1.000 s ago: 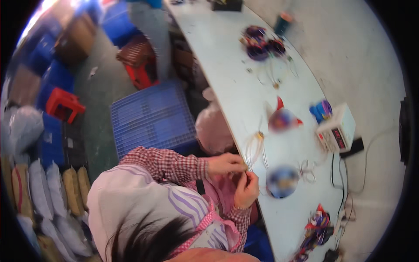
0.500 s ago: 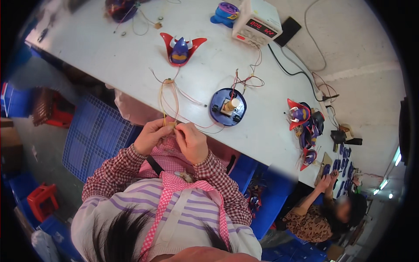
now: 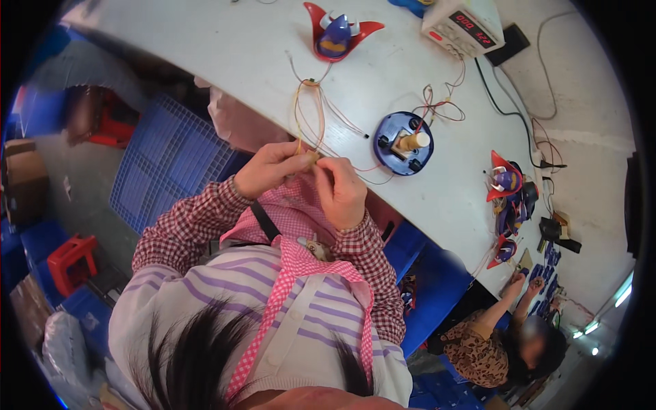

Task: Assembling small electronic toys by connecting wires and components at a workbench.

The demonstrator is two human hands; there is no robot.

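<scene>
At the near edge of the table, my left hand [image 3: 273,168] pinches the end of a bundle of thin wires [image 3: 298,116], mostly yellow and reddish. Close beside it, my right hand [image 3: 340,194] is closed with thumb and finger together at the same wire ends; exactly what lies between the fingertips is too small to make out. The wires loop up to a small connector piece [image 3: 310,83], then on toward a red, purple and white toy figure part [image 3: 334,35]. Right of my hands lies a round dark-blue base [image 3: 384,161] with a pale cylinder [image 3: 415,141] standing on it.
A white power supply [image 3: 451,34] with a lit display stands at the back, its leads reaching toward the base. Several toy parts [image 3: 506,180] lie at the right. A co-worker [image 3: 488,342] works farther along the table. A blue mesh crate [image 3: 160,164] is at left.
The whole view has shifted, so the table and its things sit farther right and higher. Both hands keep pinching the wire ends, with little change between them.
</scene>
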